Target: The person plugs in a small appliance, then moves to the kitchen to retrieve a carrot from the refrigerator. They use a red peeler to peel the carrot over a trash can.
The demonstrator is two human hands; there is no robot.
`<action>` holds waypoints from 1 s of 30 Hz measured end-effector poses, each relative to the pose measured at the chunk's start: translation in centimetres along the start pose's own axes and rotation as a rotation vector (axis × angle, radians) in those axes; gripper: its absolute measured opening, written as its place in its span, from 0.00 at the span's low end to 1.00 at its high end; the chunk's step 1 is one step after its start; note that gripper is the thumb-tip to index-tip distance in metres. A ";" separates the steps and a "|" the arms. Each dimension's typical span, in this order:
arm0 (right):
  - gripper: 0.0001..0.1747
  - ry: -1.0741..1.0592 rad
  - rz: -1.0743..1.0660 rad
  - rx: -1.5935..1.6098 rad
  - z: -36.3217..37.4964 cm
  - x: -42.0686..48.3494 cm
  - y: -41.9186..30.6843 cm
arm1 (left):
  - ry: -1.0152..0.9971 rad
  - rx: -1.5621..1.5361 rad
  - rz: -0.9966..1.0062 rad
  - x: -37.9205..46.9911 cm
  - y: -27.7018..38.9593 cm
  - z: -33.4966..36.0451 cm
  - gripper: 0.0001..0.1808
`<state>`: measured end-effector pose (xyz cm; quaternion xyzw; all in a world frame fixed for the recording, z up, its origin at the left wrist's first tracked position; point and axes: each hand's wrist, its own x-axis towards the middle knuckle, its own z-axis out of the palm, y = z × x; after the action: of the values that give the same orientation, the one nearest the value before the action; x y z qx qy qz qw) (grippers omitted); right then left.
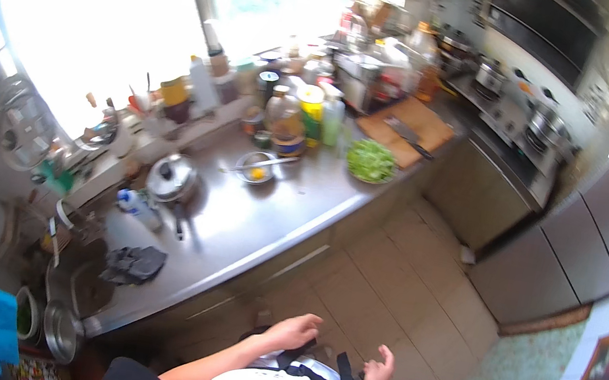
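My left hand (296,332) is held in front of my body with its fingers loosely curled, touching nothing that I can see. To its right, my right hand (379,371) is raised with fingers bent and apart, also holding nothing visible. Ahead is a steel countertop (249,229). On it stand a glass bowl with egg yolk (257,173) and utensils across it, a plate of green lettuce (371,160), and a wooden cutting board (405,128) with a cleaver (407,135) lying on it. A lidded pan (172,177) and a dark crumpled cloth (135,265) are further left.
Bottles and jars (292,118) crowd the counter's back by the window. A sink (90,278) lies left, a gas stove (509,124) with pots at the far right. Below are a tiled floor (385,282) and a steel refrigerator (565,258) at the right.
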<state>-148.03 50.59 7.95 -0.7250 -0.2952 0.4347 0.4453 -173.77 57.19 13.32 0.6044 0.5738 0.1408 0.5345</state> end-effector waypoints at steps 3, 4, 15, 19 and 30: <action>0.26 -0.001 -0.095 -0.090 -2.6 2.6 2.8 | 0.030 0.058 -0.063 1.6 1.0 0.7 0.22; 0.27 0.020 -0.134 -0.067 -2.8 3.6 2.8 | 0.084 0.114 -0.077 2.0 2.0 0.6 0.21; 0.24 -0.028 -0.180 0.055 -2.0 13.5 -4.1 | -0.034 0.090 -0.030 15.7 5.1 1.7 0.14; 0.24 0.127 -0.111 0.117 -4.9 19.0 -5.2 | -0.063 0.213 0.121 25.0 11.7 0.4 0.11; 0.20 0.286 -0.226 -0.190 -11.0 35.5 -15.1 | -0.021 0.227 0.041 43.9 22.4 -4.0 0.35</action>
<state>-122.95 81.77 11.01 -0.7803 -0.3480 0.2451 0.4583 -151.44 101.34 13.51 0.6740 0.5680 0.0793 0.4656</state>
